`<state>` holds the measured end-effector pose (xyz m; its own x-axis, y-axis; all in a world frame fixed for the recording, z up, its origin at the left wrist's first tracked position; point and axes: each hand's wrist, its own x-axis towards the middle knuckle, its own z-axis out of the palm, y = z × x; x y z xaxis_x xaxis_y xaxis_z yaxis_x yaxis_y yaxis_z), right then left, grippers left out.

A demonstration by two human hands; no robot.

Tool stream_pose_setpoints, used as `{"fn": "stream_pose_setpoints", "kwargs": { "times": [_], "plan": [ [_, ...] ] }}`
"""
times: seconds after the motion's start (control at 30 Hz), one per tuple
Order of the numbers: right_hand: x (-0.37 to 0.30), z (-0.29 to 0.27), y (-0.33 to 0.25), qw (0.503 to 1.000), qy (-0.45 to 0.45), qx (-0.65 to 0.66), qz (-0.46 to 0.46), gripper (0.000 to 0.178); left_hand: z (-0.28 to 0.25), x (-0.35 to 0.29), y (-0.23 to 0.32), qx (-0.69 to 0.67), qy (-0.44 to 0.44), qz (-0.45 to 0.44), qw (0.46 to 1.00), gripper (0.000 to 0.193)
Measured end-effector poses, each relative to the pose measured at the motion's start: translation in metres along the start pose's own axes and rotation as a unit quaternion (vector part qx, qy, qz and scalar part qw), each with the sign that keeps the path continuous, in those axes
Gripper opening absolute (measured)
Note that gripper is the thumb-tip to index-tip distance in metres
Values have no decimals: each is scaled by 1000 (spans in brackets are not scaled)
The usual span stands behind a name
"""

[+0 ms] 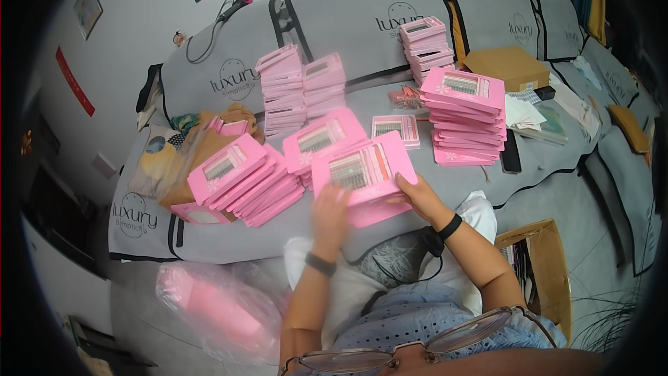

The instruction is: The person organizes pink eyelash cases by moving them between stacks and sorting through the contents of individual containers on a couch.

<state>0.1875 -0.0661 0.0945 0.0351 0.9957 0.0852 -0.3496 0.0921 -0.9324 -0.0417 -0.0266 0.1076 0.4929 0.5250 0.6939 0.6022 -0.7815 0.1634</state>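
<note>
A pink eyelash box point(372, 160), with a clear window over rows of dark lashes, is held tilted above my lap. My right hand point(422, 200) grips its right corner, thumb on top and fingers underneath. My left hand point(330, 214) is at its lower left edge, its fingers smeared by motion. Below the box a flat pink piece point(376, 214) sticks out; whether it is part of the same box I cannot tell. Just beyond lies another pink box point(323, 141) on a small pile. A leaning row of pink boxes point(240, 177) is to the left.
On the grey-covered sofa point(355, 219) stand tall pink stacks point(467, 118), more stacks point(303, 94) behind, and a single box point(395, 131). A phone point(511, 151) and cardboard box point(511, 68) lie right. On the floor are a plastic bag point(219, 310) and an open carton point(553, 271).
</note>
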Motion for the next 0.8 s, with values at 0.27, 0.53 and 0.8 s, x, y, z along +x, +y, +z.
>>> {"fn": "stream_pose_setpoints", "kwargs": {
  "times": [0.27, 0.53, 0.8],
  "plan": [
    [32, -4, -32, 999, -32, 31, -28, 51, -23, 50, -43, 27, 171, -5, 985, 39],
    [47, -43, 22, 990, 60, -123, 40, 28, 0, 77, -80, 57, 143, -67, 986, 36],
    [22, -72, 71, 768, 168, -602, -138, 33, 16, 66, -65, 154, 63, -167, 972, 42]
  ]
}}
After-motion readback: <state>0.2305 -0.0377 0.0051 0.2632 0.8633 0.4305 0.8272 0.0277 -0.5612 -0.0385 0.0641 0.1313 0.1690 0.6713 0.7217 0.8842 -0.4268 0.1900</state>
